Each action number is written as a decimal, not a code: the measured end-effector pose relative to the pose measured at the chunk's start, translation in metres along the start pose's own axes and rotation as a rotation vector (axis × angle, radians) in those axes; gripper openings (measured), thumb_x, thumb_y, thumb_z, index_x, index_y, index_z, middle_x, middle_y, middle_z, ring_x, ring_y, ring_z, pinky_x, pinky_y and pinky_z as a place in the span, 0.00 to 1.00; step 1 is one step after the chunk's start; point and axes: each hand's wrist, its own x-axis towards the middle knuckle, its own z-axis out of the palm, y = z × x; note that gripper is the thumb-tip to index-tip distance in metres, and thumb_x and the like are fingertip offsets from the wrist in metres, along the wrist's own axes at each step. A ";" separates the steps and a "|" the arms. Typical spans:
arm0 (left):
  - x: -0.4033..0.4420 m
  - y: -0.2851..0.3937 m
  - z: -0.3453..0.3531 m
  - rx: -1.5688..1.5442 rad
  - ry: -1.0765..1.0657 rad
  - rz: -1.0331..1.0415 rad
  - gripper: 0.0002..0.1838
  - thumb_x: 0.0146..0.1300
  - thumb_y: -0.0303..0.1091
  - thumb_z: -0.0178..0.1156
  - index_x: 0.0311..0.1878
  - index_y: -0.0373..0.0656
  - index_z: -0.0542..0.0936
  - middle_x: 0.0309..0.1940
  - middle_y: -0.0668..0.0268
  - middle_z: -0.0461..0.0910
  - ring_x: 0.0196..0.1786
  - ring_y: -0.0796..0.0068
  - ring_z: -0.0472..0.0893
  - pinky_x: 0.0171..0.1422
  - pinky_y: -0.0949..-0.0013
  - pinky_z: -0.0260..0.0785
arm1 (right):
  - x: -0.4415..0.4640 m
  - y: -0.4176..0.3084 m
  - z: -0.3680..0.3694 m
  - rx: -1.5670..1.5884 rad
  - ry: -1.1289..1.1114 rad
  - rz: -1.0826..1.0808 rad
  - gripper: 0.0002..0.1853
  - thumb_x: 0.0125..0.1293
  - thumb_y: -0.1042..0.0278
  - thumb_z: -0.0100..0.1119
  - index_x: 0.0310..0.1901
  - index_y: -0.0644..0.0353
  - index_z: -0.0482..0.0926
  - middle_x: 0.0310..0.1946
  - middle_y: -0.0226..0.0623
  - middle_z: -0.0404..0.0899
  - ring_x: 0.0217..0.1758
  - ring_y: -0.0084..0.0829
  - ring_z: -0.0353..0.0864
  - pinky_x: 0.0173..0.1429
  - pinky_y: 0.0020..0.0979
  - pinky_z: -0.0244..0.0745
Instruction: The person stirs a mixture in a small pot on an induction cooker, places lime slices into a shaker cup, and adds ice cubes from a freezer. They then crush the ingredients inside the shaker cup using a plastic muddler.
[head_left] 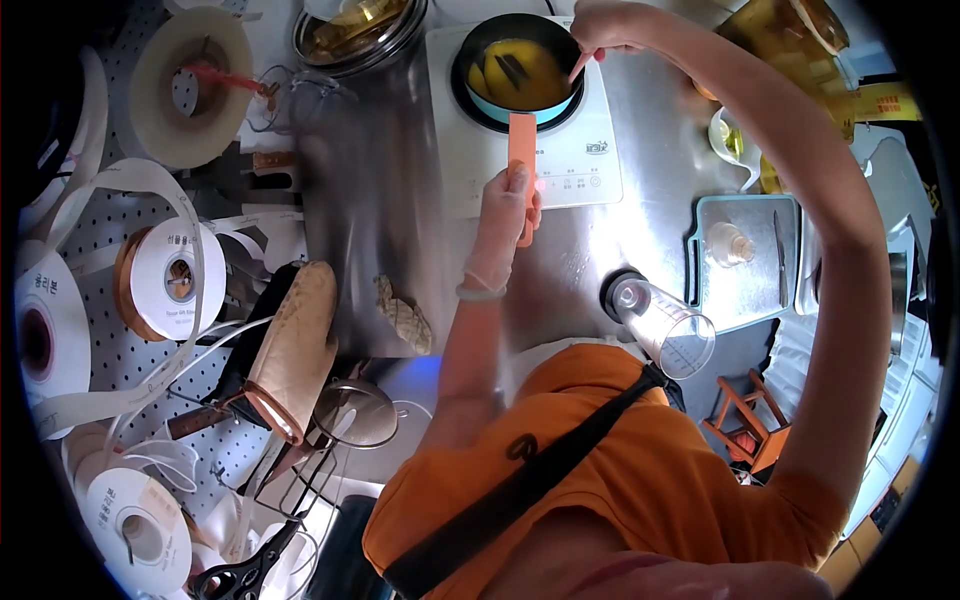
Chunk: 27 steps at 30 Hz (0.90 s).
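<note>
A small frying pan [482,103], dark inside and turquoise outside, sits on a white portable cooktop [606,178]. It holds yellow liquid [540,85] with dark slot-like shapes in the middle; I cannot tell what they are. My left hand [510,208], in a clear glove, is wrapped around the pan's orange handle [522,140]. At the pan's right rim, my right hand [608,27] is closed on a thin orange-pink utensil handle [577,68] angled down into the pan. The utensil's lower end cannot be made out for certain.
On the right are a cutting board [712,310] with a knife [780,258], and a clear pitcher [665,325] near the counter edge. Ribbon rolls [180,278] crowd the left pegboard. A crumpled cloth [403,318] and quilted mitt [298,330] lie nearer. A metal pot [385,50] stands behind.
</note>
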 end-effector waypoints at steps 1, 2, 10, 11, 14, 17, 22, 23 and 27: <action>-0.001 0.000 0.000 0.001 0.003 0.000 0.17 0.72 0.43 0.44 0.33 0.40 0.72 0.18 0.69 0.69 0.16 0.82 0.67 0.20 0.77 0.62 | -0.001 0.007 0.006 0.316 -0.098 0.083 0.07 0.60 0.69 0.56 0.32 0.63 0.80 0.28 0.35 0.79 0.25 0.29 0.73 0.31 0.28 0.68; -0.001 0.001 0.001 0.004 0.004 -0.002 0.17 0.72 0.43 0.43 0.33 0.41 0.72 0.18 0.69 0.69 0.16 0.82 0.67 0.20 0.77 0.61 | -0.010 0.007 0.008 0.633 -0.197 0.168 0.04 0.58 0.74 0.53 0.30 0.61 0.78 0.24 0.30 0.76 0.17 0.20 0.64 0.19 0.25 0.59; -0.002 0.008 0.003 0.053 0.004 -0.029 0.17 0.71 0.44 0.43 0.33 0.41 0.72 0.18 0.69 0.69 0.16 0.81 0.67 0.20 0.77 0.60 | 0.008 -0.014 0.060 1.377 0.084 -0.021 0.10 0.63 0.69 0.53 0.30 0.66 0.80 0.20 0.37 0.74 0.18 0.30 0.70 0.19 0.31 0.62; -0.003 0.006 0.002 0.035 0.011 -0.038 0.17 0.71 0.44 0.43 0.33 0.42 0.72 0.18 0.69 0.69 0.16 0.81 0.67 0.21 0.77 0.60 | 0.010 -0.007 0.063 0.776 0.452 -0.146 0.12 0.64 0.65 0.54 0.31 0.66 0.81 0.24 0.42 0.77 0.24 0.35 0.76 0.26 0.35 0.69; -0.005 0.006 0.002 0.046 -0.005 0.007 0.17 0.72 0.44 0.43 0.33 0.42 0.72 0.19 0.68 0.69 0.16 0.81 0.67 0.21 0.77 0.61 | -0.045 -0.014 0.051 0.055 0.633 -0.170 0.12 0.62 0.61 0.59 0.34 0.62 0.83 0.34 0.47 0.82 0.41 0.45 0.84 0.46 0.41 0.78; -0.001 0.002 0.000 0.023 -0.012 -0.001 0.17 0.72 0.43 0.43 0.33 0.41 0.72 0.19 0.68 0.69 0.16 0.81 0.67 0.21 0.77 0.61 | -0.066 -0.012 0.066 -0.389 0.611 -0.499 0.05 0.54 0.70 0.59 0.29 0.56 0.84 0.29 0.41 0.83 0.36 0.40 0.85 0.40 0.38 0.79; -0.001 0.004 0.001 0.034 -0.013 -0.026 0.16 0.73 0.43 0.43 0.35 0.42 0.72 0.20 0.68 0.70 0.17 0.81 0.68 0.22 0.77 0.63 | -0.040 -0.042 0.084 -0.589 0.786 -0.683 0.04 0.49 0.71 0.61 0.22 0.50 0.83 0.22 0.35 0.82 0.29 0.35 0.84 0.28 0.33 0.75; -0.003 0.004 0.000 0.024 -0.002 -0.032 0.16 0.73 0.43 0.43 0.35 0.42 0.72 0.20 0.68 0.70 0.17 0.81 0.68 0.22 0.77 0.63 | -0.029 -0.035 0.077 -0.534 0.797 -0.682 0.04 0.50 0.71 0.61 0.22 0.50 0.83 0.22 0.35 0.82 0.29 0.34 0.84 0.29 0.32 0.76; -0.002 0.005 -0.003 0.048 -0.014 -0.018 0.16 0.73 0.44 0.43 0.35 0.42 0.72 0.20 0.68 0.70 0.17 0.81 0.68 0.23 0.77 0.63 | -0.064 -0.028 0.070 -0.569 0.579 -0.615 0.04 0.52 0.73 0.59 0.29 0.58 0.82 0.26 0.37 0.83 0.32 0.36 0.84 0.35 0.33 0.78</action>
